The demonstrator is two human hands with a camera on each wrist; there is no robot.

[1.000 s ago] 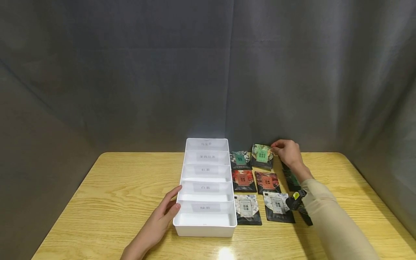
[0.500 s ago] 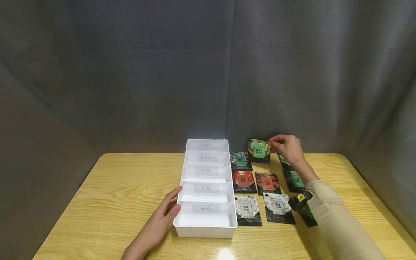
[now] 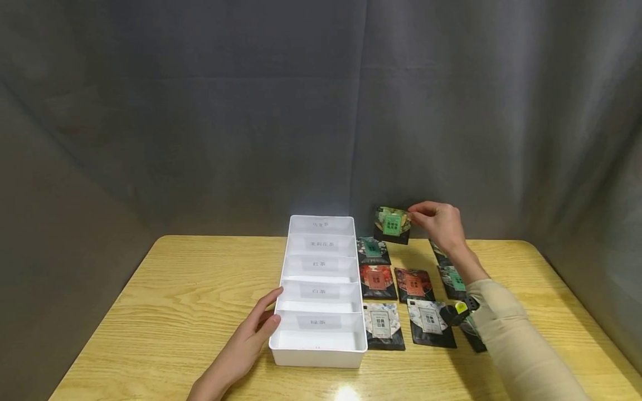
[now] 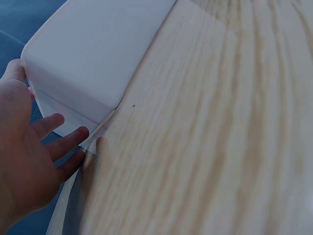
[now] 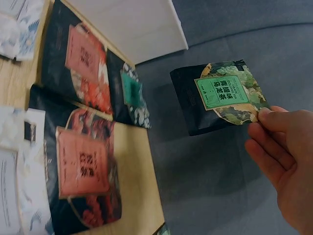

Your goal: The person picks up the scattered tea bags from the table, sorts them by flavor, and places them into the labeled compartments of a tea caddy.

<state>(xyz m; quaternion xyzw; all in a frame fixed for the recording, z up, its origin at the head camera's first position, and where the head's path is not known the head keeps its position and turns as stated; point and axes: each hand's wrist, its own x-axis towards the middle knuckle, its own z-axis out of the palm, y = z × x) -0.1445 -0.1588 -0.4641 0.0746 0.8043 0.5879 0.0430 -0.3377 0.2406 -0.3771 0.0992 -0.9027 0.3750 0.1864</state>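
Observation:
My right hand [image 3: 440, 224] pinches a green-and-black tea sachet [image 3: 392, 225] by its right edge, raised above the table's far edge. In the right wrist view, thumb and fingers grip a corner of this sachet [image 5: 220, 98], its green label facing the camera. My left hand [image 3: 246, 340] touches the left side of a long white divided box [image 3: 317, 357], near its front end. Seen from the left wrist, the hand [image 4: 29, 142] has its fingers spread and relaxed against the box wall [image 4: 93, 54]. Paper labels mark the box's compartments.
Right of the box lie several sachets on the wooden table [image 3: 200, 289]: a teal-labelled one [image 3: 372, 249], two red ones [image 3: 375, 280] [image 3: 414, 284], and two white ones [image 3: 383, 326] [image 3: 430, 322]. Green sachets [image 3: 452, 281] lie farther right, partly under the right arm. A grey curtain [image 3: 251, 139] hangs behind.
My right hand has lifted the green sachet off the table and carried it up and left toward the box. The left hand has stayed at the box's side.

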